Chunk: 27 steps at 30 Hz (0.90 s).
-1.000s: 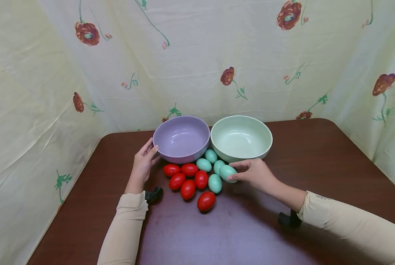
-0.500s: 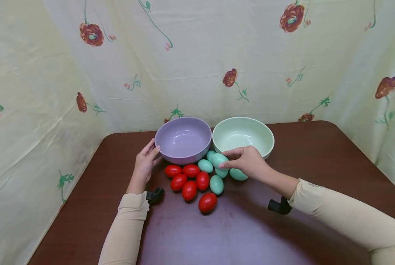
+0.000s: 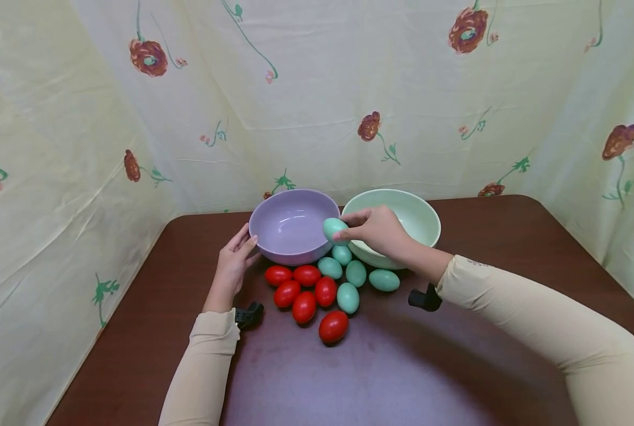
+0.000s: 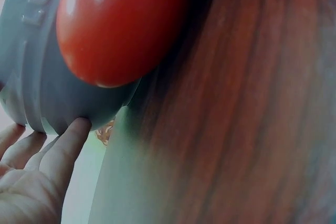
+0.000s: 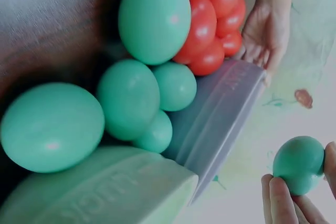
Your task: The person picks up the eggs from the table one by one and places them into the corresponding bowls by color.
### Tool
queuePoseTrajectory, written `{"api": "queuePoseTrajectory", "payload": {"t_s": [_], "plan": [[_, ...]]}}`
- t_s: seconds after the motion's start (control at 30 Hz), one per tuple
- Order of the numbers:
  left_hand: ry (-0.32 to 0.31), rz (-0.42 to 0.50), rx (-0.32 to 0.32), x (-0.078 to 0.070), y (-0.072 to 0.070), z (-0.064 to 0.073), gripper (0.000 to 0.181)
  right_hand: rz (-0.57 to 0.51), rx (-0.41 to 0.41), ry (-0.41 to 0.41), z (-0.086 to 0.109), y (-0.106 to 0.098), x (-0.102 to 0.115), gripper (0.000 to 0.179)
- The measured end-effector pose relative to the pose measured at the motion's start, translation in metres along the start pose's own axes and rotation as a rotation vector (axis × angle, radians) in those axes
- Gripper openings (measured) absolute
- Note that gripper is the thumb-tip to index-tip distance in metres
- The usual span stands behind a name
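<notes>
- Six red eggs and five loose teal eggs lie on the table in the head view, grouped in front of two bowls set near its far edge.
- There, the right hand pinches a sixth teal egg between fingers and thumb, in line with the purple bowl at its right rim and just beside the mint-green bowl.
- The left hand touches the purple bowl's left side.
- The table runs on toward the person from the eggs, and rightward from the mint-green bowl to a rounded corner.
- In the left wrist view, the left hand's fingers are extended, tips against the bowl's outer wall; a red egg looms in front of it, and wood grain stretches away beyond.
- In the right wrist view, the gripped egg appears against the floral cloth; loose eggs crowd the bowls' outer walls, which bear raised letters.
</notes>
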<state>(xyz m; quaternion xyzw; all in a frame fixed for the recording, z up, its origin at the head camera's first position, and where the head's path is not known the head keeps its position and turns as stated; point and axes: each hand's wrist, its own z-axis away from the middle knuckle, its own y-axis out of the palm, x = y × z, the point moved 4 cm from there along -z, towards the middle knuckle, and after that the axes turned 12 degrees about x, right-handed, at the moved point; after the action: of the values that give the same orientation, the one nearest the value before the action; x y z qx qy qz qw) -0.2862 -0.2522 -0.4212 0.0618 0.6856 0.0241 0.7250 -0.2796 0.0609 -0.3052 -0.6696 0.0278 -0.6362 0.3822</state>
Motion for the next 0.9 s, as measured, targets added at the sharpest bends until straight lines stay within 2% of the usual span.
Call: {"api": "queuePoseTrajectory", "payload": {"t_s": [0.23, 0.4, 0.67, 0.9], "plan": [[-0.005, 0.013, -0.004, 0.002, -0.001, -0.001, 0.06, 0.009, 0.011, -0.004, -0.014, -0.002, 0.012, 0.047], [-0.009, 0.011, 0.007, 0.002, -0.002, 0.0, 0.061, 0.011, -0.01, -0.016, -0.025, -0.001, 0.019, 0.046], [-0.01, 0.001, 0.009, 0.002, -0.002, 0.0, 0.06, -0.113, -0.035, -0.043, -0.043, 0.013, 0.037, 0.044], [-0.012, 0.002, 0.011, 0.003, -0.002, 0.0, 0.06, -0.141, -0.04, -0.032, -0.055, 0.024, 0.043, 0.042]]}}
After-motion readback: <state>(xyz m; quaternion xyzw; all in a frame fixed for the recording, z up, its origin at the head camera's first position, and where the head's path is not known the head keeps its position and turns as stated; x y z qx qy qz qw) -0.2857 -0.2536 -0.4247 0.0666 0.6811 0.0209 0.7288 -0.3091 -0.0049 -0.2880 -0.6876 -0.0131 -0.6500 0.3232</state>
